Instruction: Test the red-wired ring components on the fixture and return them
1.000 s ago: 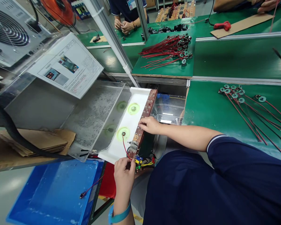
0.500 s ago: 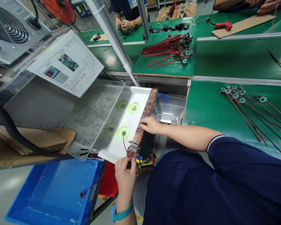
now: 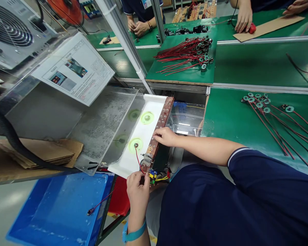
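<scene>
My left hand point(image 3: 138, 186) is closed on the end of a red wire point(image 3: 138, 158), beside small blue and yellow connectors point(image 3: 152, 173). The wire runs up to a small round part point(image 3: 136, 145) on the lower green ring of a white plate point(image 3: 127, 158). A second green ring point(image 3: 147, 118) lies farther up the plate. My right hand point(image 3: 166, 136) rests at the brown strip point(image 3: 165, 114) along the plate's right edge, its fingers pinched together; whatever is between them is too small to make out.
A clear plastic guard point(image 3: 118, 136) stands left of the plate. A blue bin point(image 3: 59, 208) is at lower left. Red-wired parts lie on the green tables point(image 3: 228, 126). Across the bench, a person's hand point(image 3: 243, 17) is on a red tool.
Across the bench, another person's hand has come down onto the red tool. My own hands keep almost the same positions.
</scene>
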`<act>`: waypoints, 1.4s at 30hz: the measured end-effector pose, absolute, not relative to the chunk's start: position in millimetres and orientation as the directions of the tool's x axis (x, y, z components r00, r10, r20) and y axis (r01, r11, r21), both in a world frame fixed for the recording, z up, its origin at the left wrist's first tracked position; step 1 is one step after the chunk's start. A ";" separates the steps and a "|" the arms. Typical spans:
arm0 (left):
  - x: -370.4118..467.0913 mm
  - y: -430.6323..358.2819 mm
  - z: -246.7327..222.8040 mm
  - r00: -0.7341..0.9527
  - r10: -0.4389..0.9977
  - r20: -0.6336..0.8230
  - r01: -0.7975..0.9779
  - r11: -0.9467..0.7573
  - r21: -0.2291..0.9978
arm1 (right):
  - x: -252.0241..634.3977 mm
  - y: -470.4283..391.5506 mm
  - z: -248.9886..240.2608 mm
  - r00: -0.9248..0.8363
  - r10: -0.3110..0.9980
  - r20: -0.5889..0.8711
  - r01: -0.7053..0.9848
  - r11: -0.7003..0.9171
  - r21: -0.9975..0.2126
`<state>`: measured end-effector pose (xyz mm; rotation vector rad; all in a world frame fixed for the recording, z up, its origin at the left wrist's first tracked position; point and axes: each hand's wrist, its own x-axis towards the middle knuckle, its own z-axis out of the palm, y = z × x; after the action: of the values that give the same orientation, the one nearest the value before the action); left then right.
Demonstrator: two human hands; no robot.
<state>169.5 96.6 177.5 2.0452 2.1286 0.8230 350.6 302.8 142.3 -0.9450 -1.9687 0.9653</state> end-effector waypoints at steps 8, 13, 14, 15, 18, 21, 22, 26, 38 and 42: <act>170.8 97.0 179.6 -0.103 0.945 0.311 0.901 -0.044 0.431 | 350.6 302.1 141.6 -0.459 0.838 0.295 0.289 0.454 -0.843; 172.8 97.5 181.4 -0.110 0.942 0.316 0.902 -0.039 0.430 | 350.2 302.2 139.8 -0.463 0.836 0.294 0.299 0.460 -0.836; 172.9 97.5 181.4 -0.113 0.943 0.312 0.901 -0.035 0.433 | 350.2 301.9 139.9 -0.463 0.836 0.294 0.299 0.460 -0.836; 172.7 97.5 181.2 -0.117 0.944 0.308 0.898 -0.031 0.438 | 350.2 301.6 140.2 -0.462 0.837 0.294 0.298 0.458 -0.837; 171.6 97.3 179.9 -0.120 0.947 0.298 0.891 -0.029 0.453 | 350.7 300.7 142.0 -0.464 0.837 0.291 0.301 0.457 -0.837; 170.7 96.9 179.3 -0.121 0.948 0.294 0.887 -0.030 0.462 | 351.7 300.1 144.3 -0.484 0.823 0.298 0.296 0.474 -0.829; 170.7 96.6 179.4 -0.123 0.947 0.297 0.884 -0.032 0.466 | 352.0 300.0 144.8 -0.488 0.819 0.302 0.294 0.480 -0.827; 172.5 95.4 180.2 -0.132 0.941 0.311 0.870 -0.040 0.492 | 352.6 299.1 144.0 -0.480 0.814 0.326 0.284 0.496 -0.820; 174.4 92.8 175.4 -0.163 0.934 0.317 0.870 -0.015 0.493 | 352.0 296.6 140.5 -0.459 0.828 0.322 0.295 0.484 -0.824; 175.5 92.7 177.3 -0.175 0.943 0.284 0.869 0.013 0.494 | 351.8 296.6 140.3 -0.466 0.822 0.328 0.290 0.493 -0.820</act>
<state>175.5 92.7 177.3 1.9316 2.1419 0.8815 351.8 296.6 140.3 -0.9141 -1.9951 0.9106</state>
